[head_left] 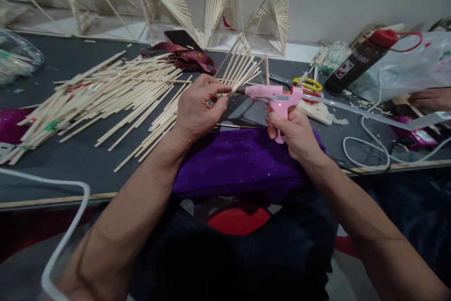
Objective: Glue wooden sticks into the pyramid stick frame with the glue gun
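Note:
My right hand (294,132) is wrapped round the handle of a pink hot glue gun (264,94), with a long clear glue stick (352,107) running out of its back. The gun's nozzle points left and meets the near end of a fanned row of wooden sticks (243,64). At that same end, my left hand (204,104) pinches a stick between thumb and forefinger. Beneath both hands a purple cloth (239,162) lies over the table edge. Loose wooden sticks (137,87) are heaped left of my left hand.
Several twisted stick structures (165,0) stand along the wall. A dark bottle with a red lid (362,59) leans at the right, near yellow-handled scissors (310,84) and a white cable (366,136). Another person's hand (431,99) shows at the far right. A maroon lanyard (186,57) lies behind the heap.

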Motion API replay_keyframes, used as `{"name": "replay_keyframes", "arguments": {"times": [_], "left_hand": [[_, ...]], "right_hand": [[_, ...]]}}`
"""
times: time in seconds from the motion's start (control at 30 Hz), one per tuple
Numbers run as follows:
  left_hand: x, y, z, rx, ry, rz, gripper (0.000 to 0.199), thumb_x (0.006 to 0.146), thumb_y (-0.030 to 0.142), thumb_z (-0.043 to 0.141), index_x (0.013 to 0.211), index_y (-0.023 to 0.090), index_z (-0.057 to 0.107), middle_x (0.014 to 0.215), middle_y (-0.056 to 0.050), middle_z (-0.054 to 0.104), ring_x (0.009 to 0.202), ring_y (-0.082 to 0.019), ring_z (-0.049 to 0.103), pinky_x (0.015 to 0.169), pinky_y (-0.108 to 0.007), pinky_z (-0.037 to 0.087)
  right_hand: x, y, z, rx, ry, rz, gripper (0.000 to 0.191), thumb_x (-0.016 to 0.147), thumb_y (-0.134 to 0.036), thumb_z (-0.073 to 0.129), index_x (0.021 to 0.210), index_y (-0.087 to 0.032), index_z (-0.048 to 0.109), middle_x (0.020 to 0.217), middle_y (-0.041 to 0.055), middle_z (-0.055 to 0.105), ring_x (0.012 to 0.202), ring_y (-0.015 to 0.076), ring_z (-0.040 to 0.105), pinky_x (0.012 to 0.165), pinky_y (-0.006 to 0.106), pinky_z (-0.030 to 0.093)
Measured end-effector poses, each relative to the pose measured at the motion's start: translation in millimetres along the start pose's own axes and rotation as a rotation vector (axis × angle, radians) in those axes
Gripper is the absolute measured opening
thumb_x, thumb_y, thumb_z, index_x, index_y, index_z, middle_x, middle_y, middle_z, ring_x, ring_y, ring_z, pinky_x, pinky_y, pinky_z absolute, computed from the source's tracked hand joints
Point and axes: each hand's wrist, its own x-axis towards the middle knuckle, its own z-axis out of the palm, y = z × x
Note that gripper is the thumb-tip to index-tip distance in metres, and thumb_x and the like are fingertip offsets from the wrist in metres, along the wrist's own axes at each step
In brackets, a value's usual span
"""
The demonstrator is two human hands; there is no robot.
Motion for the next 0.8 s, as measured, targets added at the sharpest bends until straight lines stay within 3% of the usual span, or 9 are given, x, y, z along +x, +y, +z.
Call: {"name": "replay_keyframes", "arguments": {"times": [0.47, 0.63, 0.8], "left_hand": [[-0.5, 0.0, 0.0, -0.025, -0.007, -0.008, 0.019, 0.084, 0.020, 0.059, 0.097, 0.024, 0.073, 0.096, -0.003, 0.065, 0.078, -0.015, 0.059, 0.072, -0.029, 0.050], [0.1, -0.9, 0.4, -0.028, 0.001, 0.000, 0.021, 0.083, 0.021, 0.059, 0.097, 0.023, 0.074, 0.095, -0.003, 0.066, 0.075, -0.015, 0.059, 0.070, -0.030, 0.048], [0.3, -1.0, 0.6, -0.032, -0.001, 0.000, 0.020, 0.084, 0.023, 0.058, 0.097, 0.023, 0.074, 0.095, -0.003, 0.066, 0.077, -0.015, 0.059, 0.069, -0.030, 0.048]], "right_hand": [[-8.5, -1.9, -0.8, -0.082, 0.051, -0.050, 0.031, 0.082, -0.048, 0.070, 0.077, -0.020, 0.056, 0.054, -0.0037, 0.054, 0.047, 0.0099, 0.045, 0.045, 0.024, 0.033], [-18.4, -2.8, -1.2, -0.336, 0.044, -0.099, 0.040, 0.087, -0.047, 0.064, 0.059, -0.019, 0.059, 0.056, 0.0006, 0.056, 0.051, 0.0109, 0.047, 0.051, 0.026, 0.038], [-20.4, -1.5, 2.2, -0.543, 0.083, -0.194, 0.031, 0.088, -0.042, 0.063, 0.068, -0.018, 0.063, 0.063, 0.0002, 0.059, 0.057, 0.0121, 0.051, 0.058, 0.028, 0.040]]}}
